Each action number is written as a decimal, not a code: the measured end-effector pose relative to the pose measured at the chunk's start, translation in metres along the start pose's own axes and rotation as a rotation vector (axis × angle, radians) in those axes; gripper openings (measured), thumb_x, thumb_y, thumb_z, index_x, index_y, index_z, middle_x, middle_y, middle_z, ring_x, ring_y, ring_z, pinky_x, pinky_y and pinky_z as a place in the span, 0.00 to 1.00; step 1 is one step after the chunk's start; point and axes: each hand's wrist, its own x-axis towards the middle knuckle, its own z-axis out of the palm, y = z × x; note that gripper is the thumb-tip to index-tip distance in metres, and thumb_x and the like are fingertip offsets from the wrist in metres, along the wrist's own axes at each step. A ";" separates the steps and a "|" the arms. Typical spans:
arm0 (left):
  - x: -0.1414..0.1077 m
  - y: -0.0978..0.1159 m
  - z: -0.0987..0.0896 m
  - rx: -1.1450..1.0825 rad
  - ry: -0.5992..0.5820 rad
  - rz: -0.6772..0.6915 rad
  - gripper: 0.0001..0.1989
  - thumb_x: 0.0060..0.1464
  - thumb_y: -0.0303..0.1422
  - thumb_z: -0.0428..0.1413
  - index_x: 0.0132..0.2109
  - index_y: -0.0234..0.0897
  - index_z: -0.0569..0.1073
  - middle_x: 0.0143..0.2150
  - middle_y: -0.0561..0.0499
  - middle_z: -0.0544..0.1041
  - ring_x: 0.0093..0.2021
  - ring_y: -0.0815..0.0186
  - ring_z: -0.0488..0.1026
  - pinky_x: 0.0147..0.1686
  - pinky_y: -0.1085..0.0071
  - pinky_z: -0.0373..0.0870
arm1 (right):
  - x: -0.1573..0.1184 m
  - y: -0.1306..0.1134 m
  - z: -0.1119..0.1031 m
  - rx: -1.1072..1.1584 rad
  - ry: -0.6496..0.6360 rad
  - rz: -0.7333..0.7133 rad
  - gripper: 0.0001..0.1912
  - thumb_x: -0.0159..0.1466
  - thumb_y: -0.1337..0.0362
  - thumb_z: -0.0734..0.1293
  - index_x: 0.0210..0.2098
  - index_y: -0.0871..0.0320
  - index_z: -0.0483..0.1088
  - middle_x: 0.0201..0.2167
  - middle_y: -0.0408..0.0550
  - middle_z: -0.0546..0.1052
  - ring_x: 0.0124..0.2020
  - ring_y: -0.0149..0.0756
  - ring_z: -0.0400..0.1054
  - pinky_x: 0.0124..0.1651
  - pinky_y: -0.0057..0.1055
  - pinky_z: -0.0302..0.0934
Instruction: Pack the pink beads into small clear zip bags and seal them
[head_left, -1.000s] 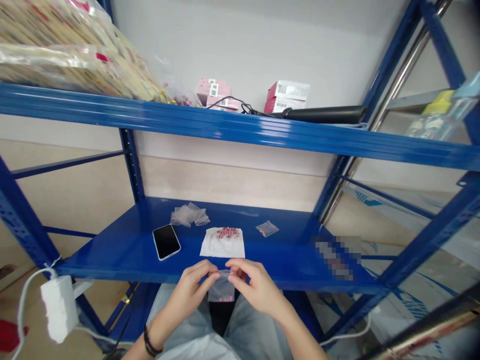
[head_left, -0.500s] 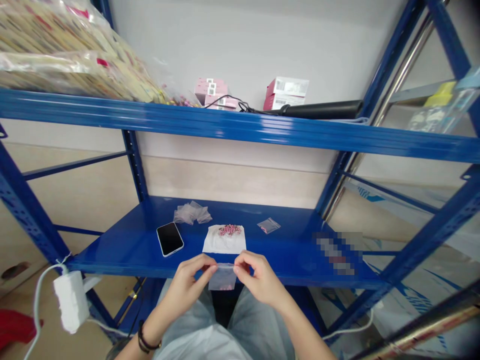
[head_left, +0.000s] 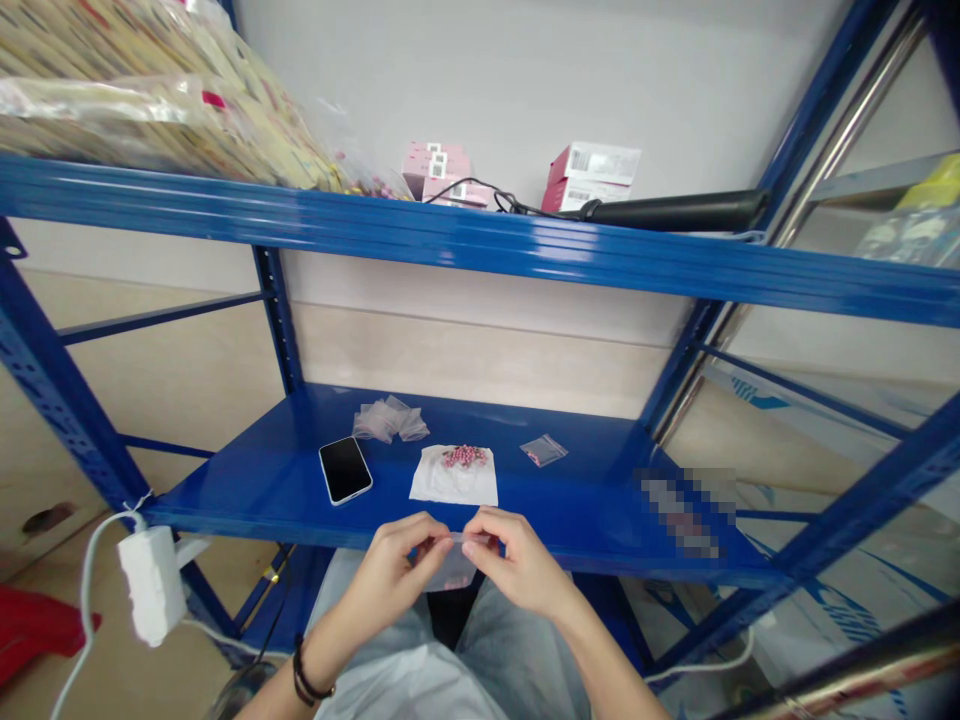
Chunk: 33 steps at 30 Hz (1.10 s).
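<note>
Between my two hands hangs a small clear zip bag (head_left: pixel 454 574) with a few pink beads at its bottom. My left hand (head_left: pixel 411 562) pinches its top edge on the left, and my right hand (head_left: pixel 510 558) pinches the same edge close by on the right. Just beyond them, a white paper sheet (head_left: pixel 442 488) lies on the blue shelf with a heap of pink beads (head_left: pixel 466 457) near its far edge. A zip bag holding some beads (head_left: pixel 544 450) rests to the right. Several flat clear bags (head_left: pixel 390 419) are piled at the back left.
A phone (head_left: pixel 346 470) lies left of the paper on the blue shelf (head_left: pixel 255 485). The upper shelf beam (head_left: pixel 480 240) crosses above, with pink boxes (head_left: pixel 592 172), a black tube (head_left: pixel 682 212) and packed bags on it. A white power strip (head_left: pixel 152 585) hangs at the left.
My hands have come closer together along the bag's top edge, and the fingers now cover more of it. The whole view has shifted slightly.
</note>
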 end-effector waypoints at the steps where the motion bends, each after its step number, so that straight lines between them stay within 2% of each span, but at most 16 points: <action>1: -0.001 0.000 0.001 0.004 -0.011 0.003 0.10 0.64 0.36 0.56 0.37 0.39 0.80 0.31 0.48 0.78 0.31 0.62 0.73 0.32 0.71 0.64 | 0.000 -0.001 0.002 0.001 -0.022 0.002 0.08 0.67 0.63 0.67 0.31 0.56 0.73 0.28 0.41 0.71 0.31 0.32 0.64 0.34 0.27 0.54; 4: -0.002 0.002 0.000 0.019 -0.064 0.006 0.11 0.64 0.36 0.55 0.36 0.39 0.80 0.30 0.48 0.79 0.30 0.63 0.73 0.31 0.71 0.63 | -0.002 -0.001 0.007 0.010 -0.057 0.006 0.10 0.67 0.62 0.68 0.30 0.56 0.74 0.27 0.40 0.71 0.29 0.31 0.64 0.32 0.27 0.52; 9: 0.000 0.002 -0.004 0.014 -0.153 -0.014 0.13 0.64 0.36 0.56 0.33 0.39 0.81 0.29 0.48 0.80 0.30 0.63 0.74 0.30 0.72 0.63 | -0.003 0.010 0.010 0.029 -0.045 -0.006 0.15 0.66 0.60 0.69 0.24 0.58 0.70 0.23 0.39 0.68 0.26 0.29 0.60 0.29 0.27 0.48; 15: 0.004 -0.006 -0.007 -0.054 -0.073 -0.069 0.11 0.63 0.37 0.58 0.36 0.39 0.82 0.30 0.48 0.82 0.30 0.62 0.76 0.30 0.73 0.66 | 0.000 0.017 0.003 0.103 -0.033 0.053 0.08 0.65 0.60 0.70 0.32 0.57 0.75 0.28 0.41 0.74 0.30 0.32 0.64 0.32 0.26 0.54; 19: 0.006 -0.009 -0.008 -0.053 -0.072 -0.101 0.09 0.62 0.38 0.59 0.41 0.39 0.81 0.30 0.50 0.81 0.30 0.63 0.76 0.30 0.74 0.67 | 0.001 0.016 0.001 0.045 0.008 0.030 0.10 0.66 0.62 0.68 0.29 0.57 0.73 0.26 0.41 0.71 0.29 0.32 0.63 0.31 0.27 0.52; 23: 0.007 -0.008 -0.007 -0.009 -0.060 -0.034 0.08 0.62 0.36 0.59 0.37 0.39 0.80 0.35 0.48 0.81 0.35 0.63 0.76 0.35 0.73 0.68 | 0.000 0.014 0.003 0.054 0.009 0.002 0.11 0.67 0.62 0.67 0.28 0.57 0.72 0.25 0.40 0.70 0.29 0.31 0.62 0.32 0.27 0.52; 29: 0.003 -0.007 -0.001 0.008 -0.083 -0.026 0.09 0.63 0.34 0.57 0.35 0.38 0.79 0.32 0.49 0.79 0.32 0.63 0.74 0.33 0.72 0.65 | -0.001 0.011 0.009 0.079 -0.006 -0.001 0.06 0.66 0.64 0.66 0.32 0.56 0.71 0.29 0.41 0.72 0.30 0.31 0.63 0.33 0.26 0.54; 33: 0.001 -0.004 0.003 0.012 -0.058 -0.034 0.09 0.62 0.33 0.57 0.34 0.38 0.78 0.30 0.50 0.78 0.31 0.63 0.73 0.32 0.72 0.64 | -0.002 0.012 0.014 0.061 0.002 -0.010 0.07 0.67 0.66 0.65 0.31 0.56 0.69 0.29 0.40 0.71 0.30 0.31 0.63 0.33 0.26 0.53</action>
